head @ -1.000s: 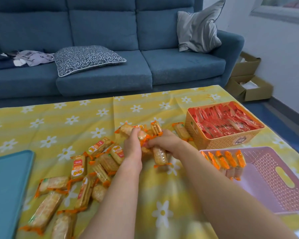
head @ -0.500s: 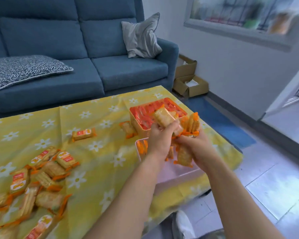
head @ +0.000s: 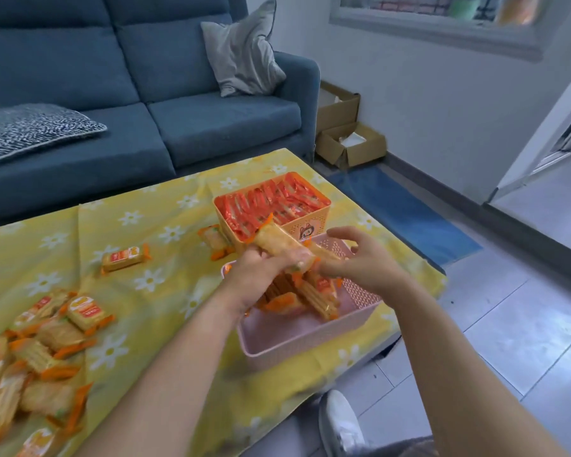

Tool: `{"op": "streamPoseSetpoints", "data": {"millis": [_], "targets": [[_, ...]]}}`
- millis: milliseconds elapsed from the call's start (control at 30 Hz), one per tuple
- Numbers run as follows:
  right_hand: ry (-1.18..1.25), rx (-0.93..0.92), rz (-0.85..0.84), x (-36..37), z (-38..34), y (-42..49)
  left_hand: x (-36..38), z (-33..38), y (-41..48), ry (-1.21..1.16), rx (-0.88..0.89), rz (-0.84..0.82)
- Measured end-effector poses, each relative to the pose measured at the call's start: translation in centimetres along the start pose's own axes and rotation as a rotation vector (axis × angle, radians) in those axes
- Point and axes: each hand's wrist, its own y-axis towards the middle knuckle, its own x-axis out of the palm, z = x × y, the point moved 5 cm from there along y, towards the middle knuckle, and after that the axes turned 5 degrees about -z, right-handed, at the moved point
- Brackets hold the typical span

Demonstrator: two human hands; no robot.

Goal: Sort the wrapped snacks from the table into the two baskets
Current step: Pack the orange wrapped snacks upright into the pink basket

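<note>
My left hand point(head: 257, 275) is shut on a cracker pack point(head: 274, 240) with orange ends, held above the pink basket point(head: 310, 338) at the table's right edge. My right hand point(head: 363, 262) hovers beside it over the same basket, fingers spread, holding nothing. Several cracker packs point(head: 314, 293) lie or tumble inside the pink basket under my hands. Behind it stands the orange basket point(head: 297, 230), full of red wrapped snacks point(head: 277, 202). A pile of cracker packs point(head: 47, 341) covers the table's left side. One pack point(head: 124, 257) lies alone, and another point(head: 215, 240) lies beside the orange basket.
The table wears a yellow cloth with daisies point(head: 165, 291); its right edge runs just past the pink basket. A blue sofa point(head: 195, 127) with cushions stands behind. Cardboard boxes point(head: 350, 143) and a blue mat point(head: 406, 212) lie on the floor, with a white shoe point(head: 340, 420) below.
Both hands carried cracker packs from the pile rightward to over the pink basket. My right hand has opened and its packs have dropped into the basket; the view swung right.
</note>
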Motion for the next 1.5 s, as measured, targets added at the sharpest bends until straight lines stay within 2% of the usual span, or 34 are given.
{"op": "streamPoseSetpoints", "data": {"millis": [67,133,200,267,367,433,533,700,800,867,900,1033,1100,1200,1233,1333,1400,1500], "targets": [[-0.033,-0.018,0.074,-0.5,-0.7,0.0,-1.2,-0.5,0.6,-0.011,-0.014,0.048],[-0.082,-0.053,0.247,-1.3,-1.2,0.0,-2.0,-0.7,0.9,-0.045,-0.016,0.093],[-0.087,-0.08,0.34,-1.5,-1.8,0.0,-2.2,-0.7,1.0,0.006,-0.007,0.074],[-0.11,-0.094,0.272,-0.6,-2.0,0.4,-2.1,-0.8,0.9,0.083,0.004,0.013],[-0.247,-0.111,0.013,2.2,-2.3,0.7,-2.7,-1.3,0.7,0.194,-0.052,-0.01],[-0.282,-0.118,-0.126,3.9,-2.8,0.6,-3.0,-1.7,0.6,0.174,-0.094,-0.008],[-0.207,-0.095,-0.259,6.1,-3.3,0.5,-4.0,-1.8,0.3,0.099,-0.137,0.033],[-0.149,-0.17,-0.198,7.1,-4.7,0.3,-5.0,-2.0,-0.1,0.102,-0.09,-0.037],[-0.263,-0.136,-0.197,7.7,-4.7,0.0,-6.7,-1.9,-0.3,0.201,-0.073,0.12],[-0.221,-0.102,-0.219,8.2,-4.7,-0.4,-7.9,-1.8,-0.4,0.248,-0.056,0.225],[-0.19,-0.095,-0.194,8.2,-4.9,-0.6,-8.3,-1.7,-0.4,0.259,-0.051,0.252],[-0.258,-0.16,0.099,6.4,-5.6,-0.3,-9.1,-1.9,-0.4,0.338,-0.028,0.287],[-0.389,-0.161,0.004,7.2,-5.2,0.2,-9.2,-2.2,-0.4,0.45,-0.013,0.282],[-0.574,-0.114,-0.369,11.1,-3.7,0.1,-9.4,-3.2,0.0,0.609,-0.049,0.241],[-0.615,-0.108,-0.425,12.3,-3.3,0.0,-9.4,-3.4,0.2,0.638,-0.072,0.224],[-0.719,-0.112,-0.372,14.2,-2.3,0.3,-9.6,-4.5,0.7,0.659,-0.154,0.175],[-0.696,-0.105,-0.337,14.8,-2.1,0.6,-9.6,-5.2,0.9,0.651,-0.202,0.14],[-0.68,-0.083,-0.375,14.8,-2.3,0.8,-9.3,-5.4,0.7,0.627,-0.232,0.074]]}}
